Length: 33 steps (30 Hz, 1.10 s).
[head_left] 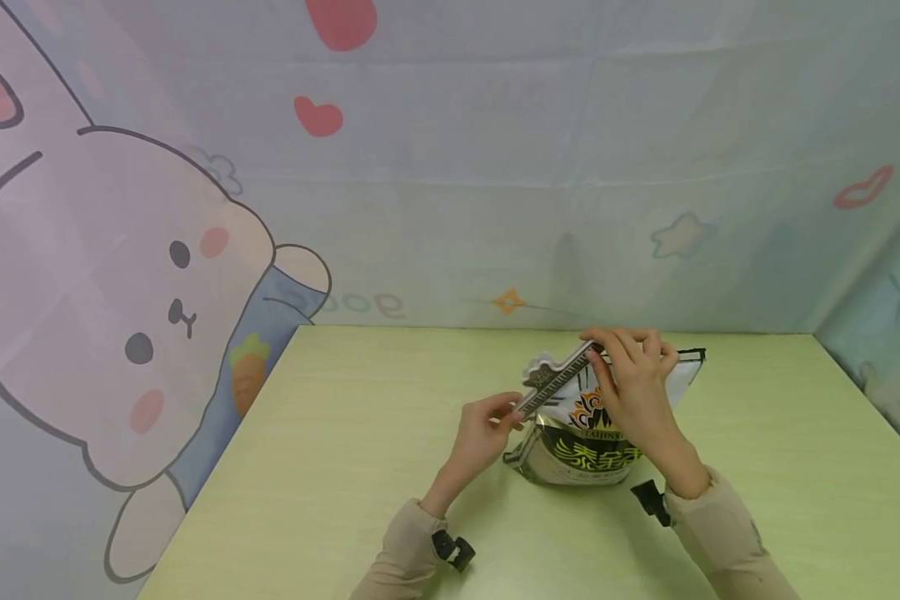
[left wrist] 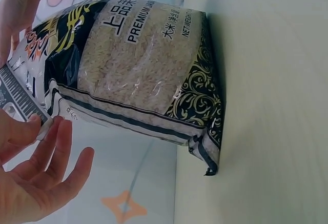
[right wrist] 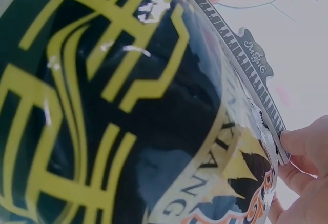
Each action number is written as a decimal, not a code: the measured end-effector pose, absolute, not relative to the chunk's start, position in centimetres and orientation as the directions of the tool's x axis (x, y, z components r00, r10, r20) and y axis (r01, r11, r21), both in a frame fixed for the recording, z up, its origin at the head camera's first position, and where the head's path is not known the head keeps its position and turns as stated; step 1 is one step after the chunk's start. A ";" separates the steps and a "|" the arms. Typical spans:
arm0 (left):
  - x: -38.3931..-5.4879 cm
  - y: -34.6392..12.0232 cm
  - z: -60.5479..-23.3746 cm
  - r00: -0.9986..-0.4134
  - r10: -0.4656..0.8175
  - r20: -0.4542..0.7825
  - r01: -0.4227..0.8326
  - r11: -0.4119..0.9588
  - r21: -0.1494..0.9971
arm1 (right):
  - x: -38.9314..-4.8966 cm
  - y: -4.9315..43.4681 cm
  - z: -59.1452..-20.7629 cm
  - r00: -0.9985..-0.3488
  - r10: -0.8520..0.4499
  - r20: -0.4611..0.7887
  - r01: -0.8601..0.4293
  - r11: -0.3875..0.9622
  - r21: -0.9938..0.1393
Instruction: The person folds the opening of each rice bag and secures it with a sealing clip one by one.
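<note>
A clear and black bag of rice (head_left: 588, 475) stands on the table, its gold lettering facing me in the head view. Along its slanting upper left edge lies a flat, ruler-like strip (head_left: 551, 393) with piano keys and a raised part reading "Music" in the right wrist view. My left hand (head_left: 480, 437) pinches the lower end of this strip between thumb and forefinger; its other fingers are spread in the left wrist view. At the upper end, my right hand (head_left: 637, 392) pinches the strip, its palm in front of the bag top.
The pale green-yellow table (head_left: 330, 467) reaches back to a cloth backdrop (head_left: 457, 167) printed with a rabbit, hearts and stars. More cloth hangs at the right side. Black camera mounts (head_left: 453, 550) sit at both sleeve cuffs.
</note>
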<state>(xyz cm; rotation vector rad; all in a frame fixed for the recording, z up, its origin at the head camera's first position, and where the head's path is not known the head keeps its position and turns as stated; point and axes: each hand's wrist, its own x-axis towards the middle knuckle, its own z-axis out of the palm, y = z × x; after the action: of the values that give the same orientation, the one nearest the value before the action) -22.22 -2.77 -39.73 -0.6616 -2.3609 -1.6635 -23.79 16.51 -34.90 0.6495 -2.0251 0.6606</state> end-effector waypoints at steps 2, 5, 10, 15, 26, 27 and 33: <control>-22.1 -2.8 -39.7 -0.887 0.248 0.390 0.451 0.275 0.849 | -23.7 16.5 -35.0 -0.476 -0.188 0.859 -0.660 0.722 -0.208; -21.9 -2.8 -39.5 -0.889 0.246 0.388 0.448 0.281 0.849 | -23.7 16.5 -35.1 -0.475 -0.179 0.861 -0.660 0.720 -0.214; -21.6 -2.8 -39.2 -0.893 0.248 0.375 0.437 0.290 0.851 | -23.6 16.5 -35.2 -0.481 -0.163 0.862 -0.653 0.723 -0.227; -21.3 -3.0 -39.0 -0.896 0.261 0.359 0.429 0.297 0.853 | -23.4 16.5 -35.5 -0.491 -0.144 0.859 -0.660 0.705 -0.259; -21.0 -3.2 -38.9 -0.899 0.267 0.346 0.422 0.325 0.846 | -22.9 16.8 -36.4 -0.507 -0.141 0.850 -0.642 0.719 -0.264; -21.3 -3.3 -39.3 -0.899 0.266 0.348 0.424 0.327 0.845 | -22.8 16.9 -36.4 -0.509 -0.144 0.849 -0.639 0.724 -0.260; -22.7 -3.4 -41.9 -0.896 0.262 0.358 0.434 0.352 0.829 | -22.6 17.1 -36.5 -0.499 -0.141 0.855 -0.640 0.725 -0.254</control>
<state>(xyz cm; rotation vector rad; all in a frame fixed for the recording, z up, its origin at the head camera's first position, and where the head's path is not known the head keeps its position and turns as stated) -22.74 -3.42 -41.87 -0.6351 -2.4449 -1.5770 -22.56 17.14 -36.50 0.5927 -2.0312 0.7043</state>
